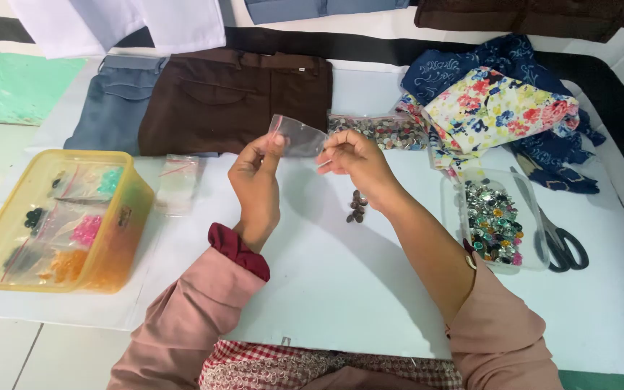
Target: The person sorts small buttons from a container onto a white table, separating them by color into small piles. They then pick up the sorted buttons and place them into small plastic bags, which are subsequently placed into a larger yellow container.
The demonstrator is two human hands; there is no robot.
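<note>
Both hands raised over the worktop [326, 289], left hand [256, 184] and right hand [355, 160] each pinched on one end of a small clear bag [299, 136] stretched sideways between them, dark buttons [357, 206] just below the right.

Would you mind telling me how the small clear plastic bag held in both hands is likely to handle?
The small clear bag looks thin and empty, so probably very light and floppy. Left hand and right hand pinch its edges; its glossy film may slip. The brown buttons beneath could roll.

Dusty-pink sleeves [182, 318] – dark red inner cuff [238, 249] – perhaps a checked garment [269, 361] beneath.
</note>
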